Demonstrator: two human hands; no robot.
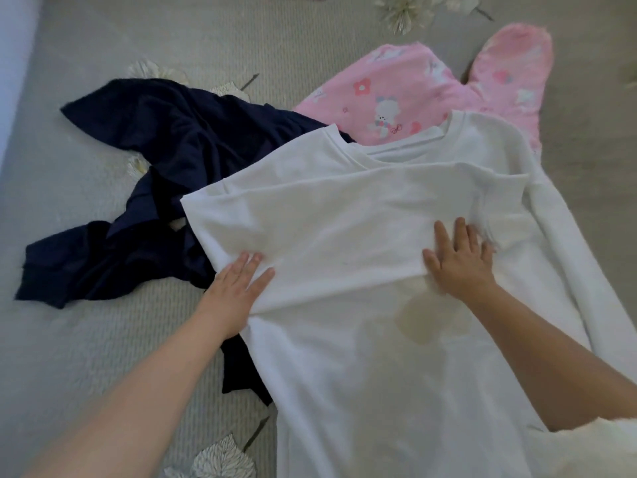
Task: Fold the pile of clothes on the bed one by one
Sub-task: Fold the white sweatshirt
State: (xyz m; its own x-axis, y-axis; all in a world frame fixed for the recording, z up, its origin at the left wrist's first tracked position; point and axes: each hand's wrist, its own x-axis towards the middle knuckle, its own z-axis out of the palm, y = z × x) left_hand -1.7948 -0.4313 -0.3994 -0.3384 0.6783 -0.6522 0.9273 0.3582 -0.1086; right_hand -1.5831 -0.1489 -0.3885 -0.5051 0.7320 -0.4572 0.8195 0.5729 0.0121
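A white long-sleeved top (pixel 362 367) lies spread on the bed, neck away from me. Its left sleeve (pixel 310 222) is folded across the chest. My left hand (pixel 238 288) rests flat on the left edge of that folded sleeve. My right hand (pixel 458 257) presses flat, fingers straight, on the sleeve's end near the right armpit. The other sleeve (pixel 565 257) lies straight along the right side. A crumpled navy garment (pixel 165 188) lies to the left, partly under the white top. A pink printed garment (pixel 431 91) lies beyond the collar.
The bed cover (pixel 86 339) is grey with pale flower prints (pixel 220 460). A light wall or bed edge (pixel 13 63) runs along the far left.
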